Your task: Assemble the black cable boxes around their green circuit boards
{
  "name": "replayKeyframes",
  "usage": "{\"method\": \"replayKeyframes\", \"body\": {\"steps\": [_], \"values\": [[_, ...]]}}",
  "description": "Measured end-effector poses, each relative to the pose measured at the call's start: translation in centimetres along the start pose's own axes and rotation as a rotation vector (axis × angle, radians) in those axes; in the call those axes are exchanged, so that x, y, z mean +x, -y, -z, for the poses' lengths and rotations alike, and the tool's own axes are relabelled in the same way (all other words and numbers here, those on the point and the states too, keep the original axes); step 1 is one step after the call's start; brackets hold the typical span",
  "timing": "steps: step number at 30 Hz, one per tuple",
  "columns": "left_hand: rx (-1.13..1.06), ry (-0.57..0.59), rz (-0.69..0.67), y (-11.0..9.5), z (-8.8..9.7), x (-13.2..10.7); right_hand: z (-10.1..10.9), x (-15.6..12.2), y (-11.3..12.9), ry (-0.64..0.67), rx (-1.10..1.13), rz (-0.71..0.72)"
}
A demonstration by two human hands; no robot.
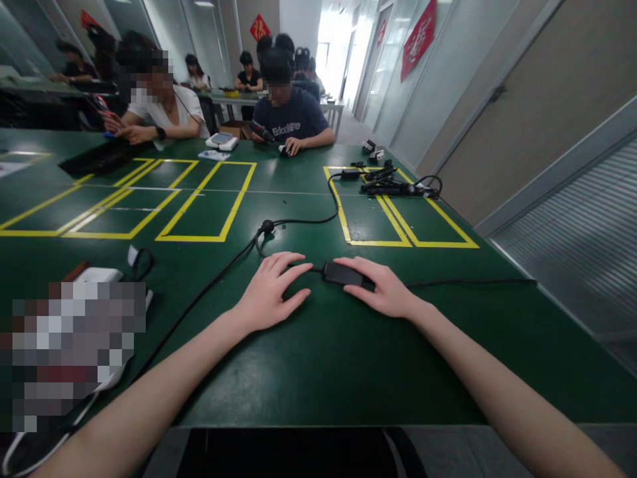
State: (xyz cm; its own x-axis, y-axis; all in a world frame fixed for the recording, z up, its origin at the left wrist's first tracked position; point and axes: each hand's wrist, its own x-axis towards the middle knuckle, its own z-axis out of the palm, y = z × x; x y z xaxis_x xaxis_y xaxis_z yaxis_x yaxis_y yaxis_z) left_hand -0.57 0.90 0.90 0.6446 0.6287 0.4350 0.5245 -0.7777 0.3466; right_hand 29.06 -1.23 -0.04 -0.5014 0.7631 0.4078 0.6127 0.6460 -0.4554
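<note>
My left hand (271,290) lies flat on the green table (318,372), fingers stretched out and slightly spread, fingertips over a thin black cable (298,222). My right hand (381,289) rests beside it, fingers extended over a small black power adapter (341,273) that lies on the table between the two hands. The cable runs from the adapter's left end, loops near a round ferrite bead (267,226), and leads toward the far side. A second thin cable (472,283) leaves to the right from under my right hand.
Yellow tape rectangles (204,199) mark the tabletop. More black adapters and cables (393,186) lie at the far right. Two people (293,113) sit across the table working; others sit further back. A white device (97,275) and a blurred area lie at left. A grey wall runs along the right.
</note>
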Motion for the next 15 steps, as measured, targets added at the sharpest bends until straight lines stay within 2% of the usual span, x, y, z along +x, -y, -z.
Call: {"method": "replayKeyframes", "body": {"steps": [2, 3, 7, 10, 13, 15], "values": [[0.005, -0.039, -0.019, 0.0, 0.1, 0.0, 1.2, -0.1, -1.4, -0.135, 0.07, -0.093], [-0.007, -0.017, -0.024, 0.0, 0.1, 0.0, 1.8, -0.2, -2.2, -0.208, 0.093, -0.154], [-0.072, 0.235, -0.068, 0.1, -0.4, -0.1, 4.3, -0.7, -5.2, -0.502, 0.139, -0.387], [-0.042, 0.288, -0.081, 0.0, -0.9, -0.3, 5.8, -1.2, -7.0, -0.629, 0.241, -0.523], [-0.039, 0.292, -0.073, -0.1, -1.0, -0.3, 7.2, -1.6, -8.0, -0.799, 0.32, -0.581], [-0.043, 0.296, -0.07, -0.2, -0.9, -0.2, 8.1, -2.0, -8.5, -0.85, 0.295, -0.545]]}}
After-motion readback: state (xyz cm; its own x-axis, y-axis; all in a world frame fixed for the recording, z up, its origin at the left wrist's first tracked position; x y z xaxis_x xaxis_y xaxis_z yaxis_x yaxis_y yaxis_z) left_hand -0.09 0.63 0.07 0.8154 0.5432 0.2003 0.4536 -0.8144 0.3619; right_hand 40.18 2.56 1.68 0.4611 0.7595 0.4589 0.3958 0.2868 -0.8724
